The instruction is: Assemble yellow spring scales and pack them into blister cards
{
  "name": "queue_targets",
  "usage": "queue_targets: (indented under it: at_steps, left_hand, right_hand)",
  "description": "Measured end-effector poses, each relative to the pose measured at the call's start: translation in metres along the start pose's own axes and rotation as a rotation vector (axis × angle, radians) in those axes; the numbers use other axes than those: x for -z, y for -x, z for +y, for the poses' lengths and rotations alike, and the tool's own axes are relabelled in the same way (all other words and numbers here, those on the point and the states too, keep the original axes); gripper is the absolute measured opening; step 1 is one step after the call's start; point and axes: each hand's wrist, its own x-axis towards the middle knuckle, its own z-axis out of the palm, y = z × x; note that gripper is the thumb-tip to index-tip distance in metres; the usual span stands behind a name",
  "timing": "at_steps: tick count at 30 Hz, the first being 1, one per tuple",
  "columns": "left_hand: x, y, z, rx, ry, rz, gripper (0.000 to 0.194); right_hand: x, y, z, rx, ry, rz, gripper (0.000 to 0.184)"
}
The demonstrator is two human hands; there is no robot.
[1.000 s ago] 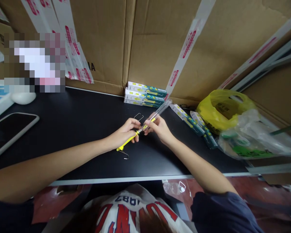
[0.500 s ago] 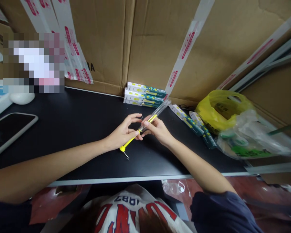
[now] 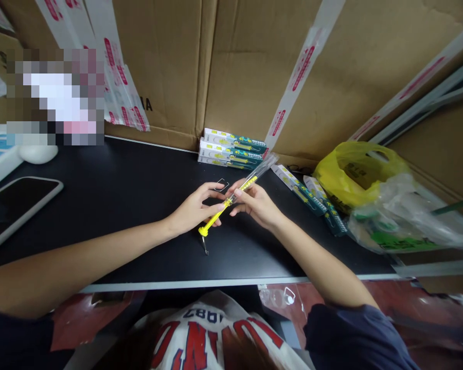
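Over the black table (image 3: 119, 205), a yellow spring scale (image 3: 215, 218) slants between both hands, its lower end toward me with a small metal hook (image 3: 205, 246) hanging from it. A clear plastic sleeve (image 3: 269, 162) covers its upper part and sticks out past my right hand. My left hand (image 3: 198, 208) grips the yellow shaft between thumb and fingers. With thumb and fingers, my right hand (image 3: 256, 203) pinches the sleeved upper part. A thin bent wire (image 3: 223, 184) shows by my left fingertips; whether it is held cannot be seen.
Printed narrow boxes (image 3: 231, 149) are stacked against the cardboard wall (image 3: 247, 77). Two more boxes (image 3: 304, 192) lie at the right, beside a yellow plastic bag (image 3: 339, 174) and a clear bag (image 3: 401, 221). A phone (image 3: 19, 210) lies at the left.
The spring scale has shifted slightly up and right, deeper toward the sleeve. Its lower hook now hangs more steeply. More of the bent wire shows by my left fingertips.
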Motion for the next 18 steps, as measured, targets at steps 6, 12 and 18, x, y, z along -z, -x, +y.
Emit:
queue_targets:
  at_steps: [6, 12, 18]
  left_hand:
    - [-0.002, 0.002, 0.003, 0.152, 0.067, -0.059, 0.038]
    - [0.0, 0.0, -0.002, 0.19, 0.069, -0.067, 0.029]
    - [0.001, -0.001, -0.003, 0.243, 0.05, -0.061, 0.025]
  right_hand:
    - [0.024, -0.007, -0.017, 0.047, 0.018, 0.092, 0.03]
    - [0.041, -0.011, -0.027, 0.071, 0.048, 0.146, 0.032]
    - [0.041, -0.012, -0.026, 0.059, 0.07, 0.151, 0.035]
